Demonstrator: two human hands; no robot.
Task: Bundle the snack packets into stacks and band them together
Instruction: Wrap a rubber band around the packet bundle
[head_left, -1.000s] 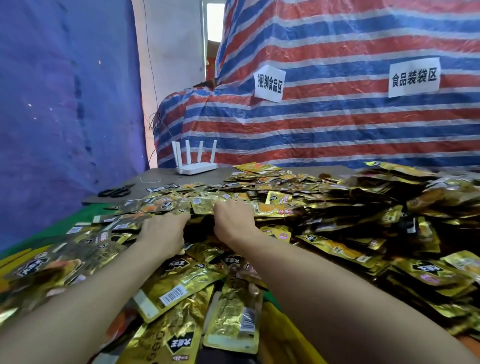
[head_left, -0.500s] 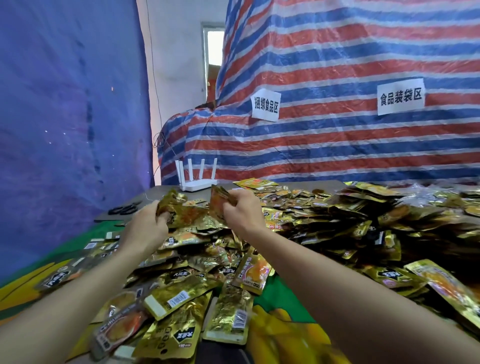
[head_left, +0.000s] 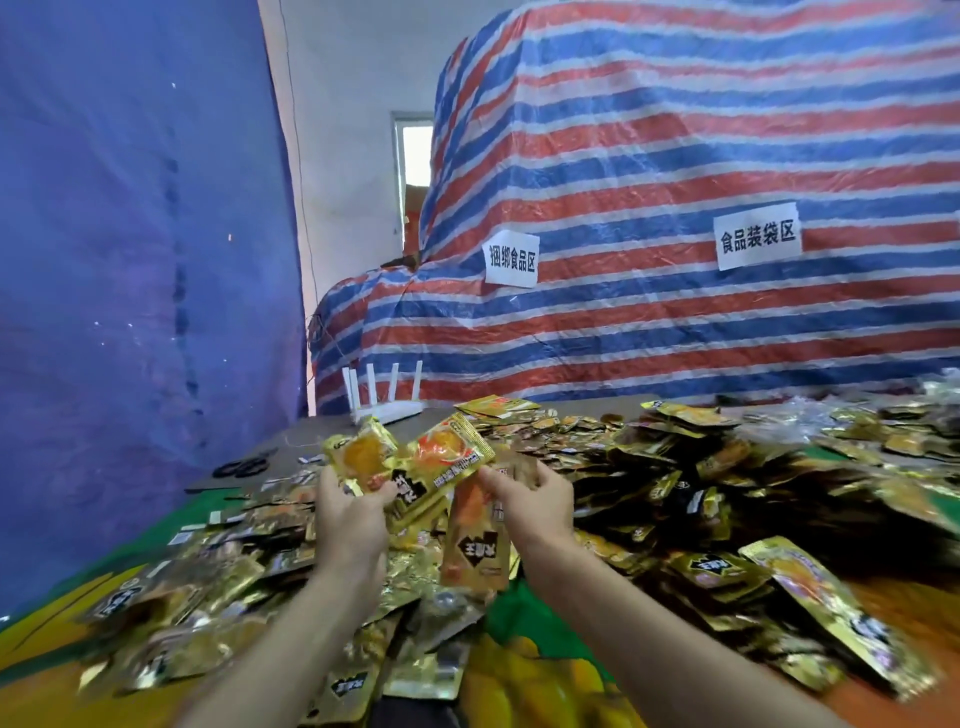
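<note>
Looming over the room, a red, white and blue striped tarp (head_left: 675, 156) fills the far side, with a blue sheet (head_left: 130, 260) hanging to the left. A heap (head_left: 727, 493) of gold snack pouches spreads across the table (head_left: 311, 431), thickest on the right. Above its near edge, the left hand (head_left: 348, 519) grips a few raised packets (head_left: 363, 457), fingers curled round them. The right hand (head_left: 535, 504) pinches the corner of one tilted packet (head_left: 447, 462) just beside them. A blurred pouch (head_left: 472, 545) hangs upright between the wrists; what holds it cannot be told. Two paper signs (head_left: 511, 260) are stuck to the tarp. A white router (head_left: 384, 400) stands at the table's far corner, black scissors (head_left: 241, 467) lying near its left edge.
</note>
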